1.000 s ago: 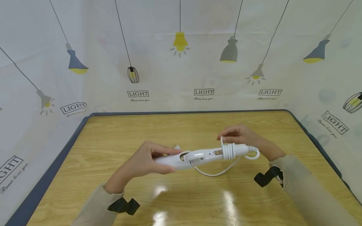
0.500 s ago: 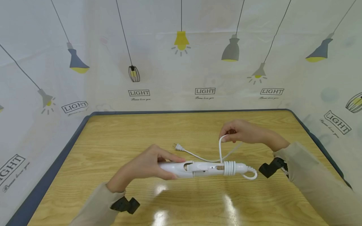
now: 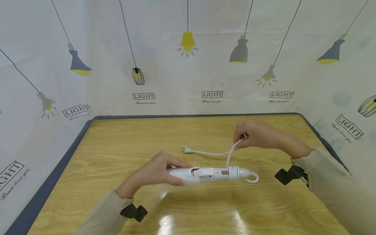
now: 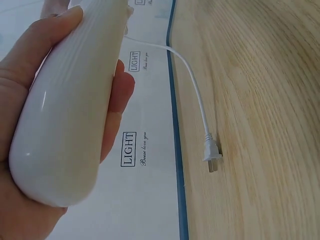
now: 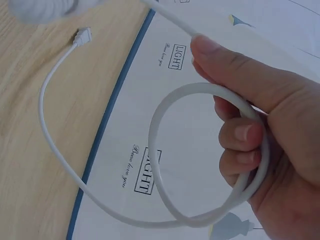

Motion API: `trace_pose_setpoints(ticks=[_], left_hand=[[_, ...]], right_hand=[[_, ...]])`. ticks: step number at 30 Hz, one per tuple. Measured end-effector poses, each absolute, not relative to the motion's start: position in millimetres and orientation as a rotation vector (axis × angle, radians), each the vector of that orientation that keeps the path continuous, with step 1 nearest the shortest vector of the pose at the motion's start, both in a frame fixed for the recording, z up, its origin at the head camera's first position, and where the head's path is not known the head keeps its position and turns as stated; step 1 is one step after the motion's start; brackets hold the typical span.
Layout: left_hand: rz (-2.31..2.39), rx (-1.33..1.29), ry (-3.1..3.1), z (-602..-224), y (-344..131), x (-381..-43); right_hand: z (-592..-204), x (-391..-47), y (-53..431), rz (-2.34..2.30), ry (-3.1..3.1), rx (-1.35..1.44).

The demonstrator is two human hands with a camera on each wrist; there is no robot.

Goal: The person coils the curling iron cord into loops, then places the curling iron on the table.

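Note:
My left hand (image 3: 154,170) grips one end of a long white hair styling iron (image 3: 210,174), held lengthwise over the table. Thumb and fingers lie on opposite sides of its smooth, rounded body (image 4: 67,110) in the left wrist view. Several turns of white cord (image 3: 233,173) wrap the iron's right end, where a short cord loop sticks out. Behind the iron, my right hand (image 3: 259,136) pinches the cord leading off these turns. In the right wrist view a loose loop of cord (image 5: 156,130) passes through its curled fingers. The two-prong plug (image 3: 188,150) lies on the table beyond the iron.
The wood-grain table (image 3: 132,137) has a dark blue border at its back and sides. A pale wall covering (image 3: 164,65) printed with lamps stands around it. Black wrist cameras (image 3: 133,212) sit on both sleeves.
My right hand has drawn the cord away from the iron, moving right and back. A longer stretch now comes off the wrapped turns. The iron has come down toward the near side in the head view.

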State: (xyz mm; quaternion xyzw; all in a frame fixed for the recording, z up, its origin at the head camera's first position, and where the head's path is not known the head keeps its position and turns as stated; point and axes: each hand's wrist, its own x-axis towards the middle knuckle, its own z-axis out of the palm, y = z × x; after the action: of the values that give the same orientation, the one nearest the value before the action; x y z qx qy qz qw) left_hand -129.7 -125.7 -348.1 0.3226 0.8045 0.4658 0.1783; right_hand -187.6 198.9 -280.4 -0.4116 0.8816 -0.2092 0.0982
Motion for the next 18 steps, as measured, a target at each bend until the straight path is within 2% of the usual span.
trace_pose_setpoints(ticks=[18], left_hand=[[1.132, 0.891, 2.757, -352.5, -117.6, -135.0]], right_hand=[[-267.9, -150.2, 201.7, -0.300, 2.873, -1.311]])
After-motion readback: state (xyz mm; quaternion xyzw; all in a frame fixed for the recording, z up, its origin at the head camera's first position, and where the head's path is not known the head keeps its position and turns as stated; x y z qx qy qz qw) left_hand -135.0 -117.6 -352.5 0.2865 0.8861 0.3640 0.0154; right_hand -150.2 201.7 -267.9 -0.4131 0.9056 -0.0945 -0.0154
